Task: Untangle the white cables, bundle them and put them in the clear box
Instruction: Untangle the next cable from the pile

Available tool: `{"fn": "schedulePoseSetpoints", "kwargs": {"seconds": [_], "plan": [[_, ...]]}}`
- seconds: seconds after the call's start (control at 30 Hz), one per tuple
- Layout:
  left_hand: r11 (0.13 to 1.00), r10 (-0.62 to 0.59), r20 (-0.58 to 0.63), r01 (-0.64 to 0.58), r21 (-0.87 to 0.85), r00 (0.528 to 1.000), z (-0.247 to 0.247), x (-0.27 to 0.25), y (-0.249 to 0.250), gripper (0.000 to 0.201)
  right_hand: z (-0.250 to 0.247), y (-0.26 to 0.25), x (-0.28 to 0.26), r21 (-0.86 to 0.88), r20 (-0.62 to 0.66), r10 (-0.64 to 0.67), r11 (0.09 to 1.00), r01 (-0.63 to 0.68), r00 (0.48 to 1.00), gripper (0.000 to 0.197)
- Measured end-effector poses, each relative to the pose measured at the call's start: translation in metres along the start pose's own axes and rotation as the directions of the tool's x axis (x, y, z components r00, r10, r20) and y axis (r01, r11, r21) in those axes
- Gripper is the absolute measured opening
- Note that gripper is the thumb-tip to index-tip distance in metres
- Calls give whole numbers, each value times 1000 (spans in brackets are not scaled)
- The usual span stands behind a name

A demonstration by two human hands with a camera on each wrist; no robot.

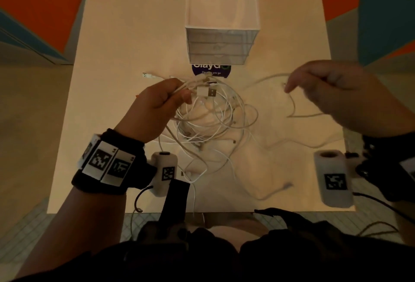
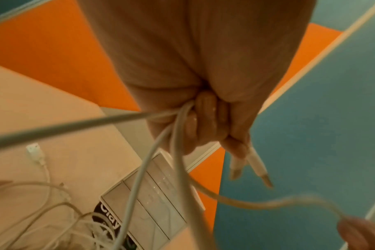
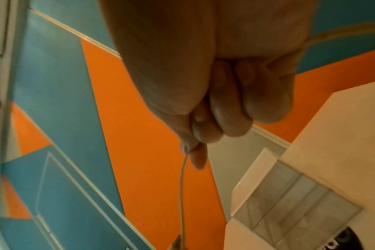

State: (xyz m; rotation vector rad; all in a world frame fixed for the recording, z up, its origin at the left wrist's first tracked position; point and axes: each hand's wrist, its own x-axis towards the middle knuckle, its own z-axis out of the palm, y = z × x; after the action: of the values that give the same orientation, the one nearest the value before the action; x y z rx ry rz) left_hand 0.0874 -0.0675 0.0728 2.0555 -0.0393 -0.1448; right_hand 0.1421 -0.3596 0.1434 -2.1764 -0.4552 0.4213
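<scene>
While the left hand (image 1: 155, 104) keeps its grip curled tight around several white cables (image 1: 213, 115) near their plug ends, two connectors (image 2: 255, 165) project past the fingers (image 2: 206, 118) in the left wrist view. A USB plug (image 1: 207, 91) sits just beside the thumb. Below the hand, the remaining cables form a tangled loop on the tabletop (image 1: 125, 41). The right hand (image 1: 332, 88) is raised to the right, its grip pinching one strand (image 3: 182, 186) between thumb and fingertips; the strand is blurred. The clear box (image 1: 222, 27) stands at the far centre of the tabletop, apart from the tangle, partly covering a dark sticker (image 1: 211, 71).
</scene>
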Motion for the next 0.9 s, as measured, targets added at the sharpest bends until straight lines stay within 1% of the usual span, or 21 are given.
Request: {"fn": "schedulePoseSetpoints", "kwargs": {"seconds": [0.07,0.1,0.13,0.17,0.23,0.27,0.3,0.33,0.37,0.4,0.43,0.5,0.53,0.57,0.63,0.7,0.77,0.8,0.87,0.9], "plan": [[993,6,34,-2,-116,999,3,-3,-1,21,-5,7,-8,33,-72,24,999,-21,997,26],[984,7,9,-5,-180,1000,6,-3,-2,21,-6,10,-10,36,-59,41,999,-39,997,26],[962,-14,-48,0,-272,999,10,-3,-1,22,-5,13,-11,9,-6,70,998,-70,998,25],[918,-57,-115,7,-396,992,12,-2,0,24,-2,16,-12,-40,67,114,993,-112,991,26],[788,-145,-209,-15,-616,967,12,0,3,24,2,26,-15,-186,186,241,961,-207,953,25],[742,-164,-239,-40,-669,957,10,1,3,23,2,32,-17,-274,208,308,930,-246,928,24],[721,-164,-260,-64,-690,951,7,1,2,22,1,39,-19,-357,219,364,894,-273,905,24],[718,-150,-275,-86,-691,950,5,1,1,22,0,47,-21,-414,235,407,864,-287,883,25],[722,-128,-283,-107,-684,950,2,0,0,22,-1,57,-23,-455,263,453,837,-304,852,25],[728,-100,-290,-129,-674,952,0,0,0,22,0,66,-25,-484,298,509,810,-332,808,26],[730,-73,-297,-152,-666,952,-2,-1,1,22,2,76,-27,-520,338,575,774,-362,745,26],[722,-25,-323,-206,-661,946,-3,-2,4,24,12,94,-30,-612,392,683,694,-379,616,31],[716,-1,-340,-237,-656,940,-2,-2,6,24,18,100,-31,-652,399,718,659,-374,571,32],[716,21,-357,-263,-646,934,-2,-2,7,24,24,104,-31,-680,396,738,636,-365,547,33],[727,61,-379,-302,-617,923,-3,-3,8,25,39,109,-31,-714,399,745,618,-329,534,34],[733,80,-386,-317,-603,919,-6,-2,8,26,57,116,-30,-748,433,727,619,-238,533,41],[740,84,-384,-316,-593,919,-11,-2,8,24,73,124,-30,-737,488,688,655,-170,537,49],[744,84,-382,-313,-591,920,-13,-2,8,23,77,124,-27,-716,509,675,676,-172,533,52],[742,81,-372,-305,-597,925,-14,-2,9,22,78,117,-14,-658,533,631,728,-192,564,51],[734,78,-363,-300,-610,928,-14,-3,10,22,78,110,-3,-620,527,588,760,-195,614,47]]}}
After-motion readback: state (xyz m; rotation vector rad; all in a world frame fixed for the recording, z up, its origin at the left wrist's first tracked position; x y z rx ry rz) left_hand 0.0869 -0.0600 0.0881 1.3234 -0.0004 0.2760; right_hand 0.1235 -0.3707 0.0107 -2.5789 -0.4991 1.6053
